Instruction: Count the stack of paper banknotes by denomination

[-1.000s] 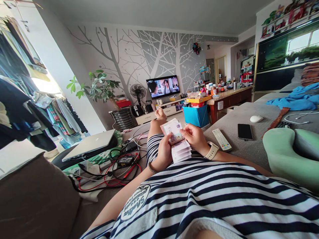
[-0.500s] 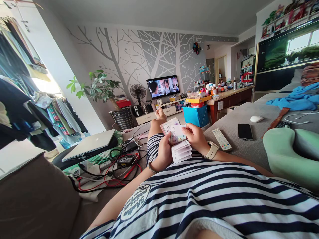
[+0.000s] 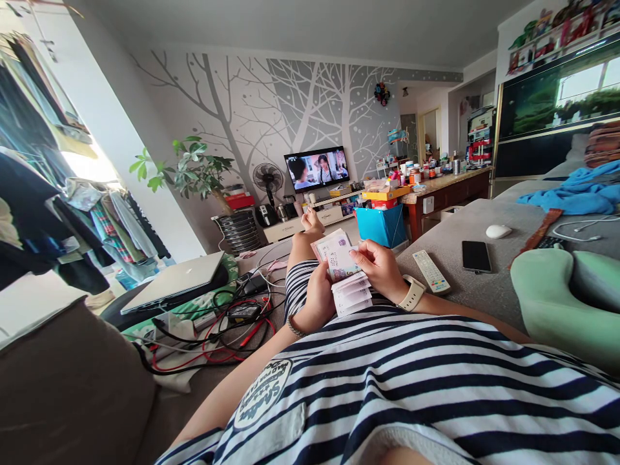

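A stack of banknotes (image 3: 339, 253) is held in front of my lap, its upper part standing up and a fan of folded-down ends (image 3: 351, 296) hanging below. My left hand (image 3: 320, 289) is closed around the stack's left side, thumb on the front face. From the right, my right hand (image 3: 380, 266) pinches the edge of the front note between thumb and fingers. A purplish print and part of a digit 5 show on that note. The fingers behind the stack are hidden. A pale watch (image 3: 413, 292) is on my right wrist.
To the right on the sofa lie a remote control (image 3: 431, 272), a phone (image 3: 476, 256), a white mouse (image 3: 498, 231) and a green neck pillow (image 3: 547, 297). Tangled cables (image 3: 227, 329) and a laptop (image 3: 174, 281) are at my left. A blue bin (image 3: 380, 226) stands ahead.
The front note has shifted left and now lies flatter over the stack, covering more of it. My right thumb and fingers have moved slightly left with it; my left hand stays nearly in place.
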The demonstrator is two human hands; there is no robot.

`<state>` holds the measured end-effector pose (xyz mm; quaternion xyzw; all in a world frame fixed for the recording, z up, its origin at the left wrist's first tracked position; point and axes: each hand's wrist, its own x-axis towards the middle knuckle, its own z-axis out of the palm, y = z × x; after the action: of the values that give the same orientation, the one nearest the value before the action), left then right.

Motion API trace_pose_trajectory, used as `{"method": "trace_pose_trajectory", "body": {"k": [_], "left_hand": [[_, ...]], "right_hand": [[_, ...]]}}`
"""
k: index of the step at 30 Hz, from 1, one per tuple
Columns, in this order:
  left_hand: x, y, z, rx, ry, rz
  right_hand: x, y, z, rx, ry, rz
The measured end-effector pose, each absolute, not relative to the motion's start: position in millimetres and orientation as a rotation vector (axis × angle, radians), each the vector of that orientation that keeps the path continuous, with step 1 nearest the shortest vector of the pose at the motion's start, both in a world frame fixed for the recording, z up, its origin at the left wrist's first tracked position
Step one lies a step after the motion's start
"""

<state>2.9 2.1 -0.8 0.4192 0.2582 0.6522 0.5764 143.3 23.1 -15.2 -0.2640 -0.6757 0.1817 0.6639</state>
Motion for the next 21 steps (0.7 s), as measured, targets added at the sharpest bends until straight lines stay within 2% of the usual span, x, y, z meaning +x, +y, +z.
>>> {"method": "trace_pose_trajectory", "body": {"k": [21], "left_hand": [[1.2,6.6,-6.6,1.006,0.592,1.524]], "right_hand": [[142.6,22.2,-14.7,-0.569,-1.544,0.434]]}}
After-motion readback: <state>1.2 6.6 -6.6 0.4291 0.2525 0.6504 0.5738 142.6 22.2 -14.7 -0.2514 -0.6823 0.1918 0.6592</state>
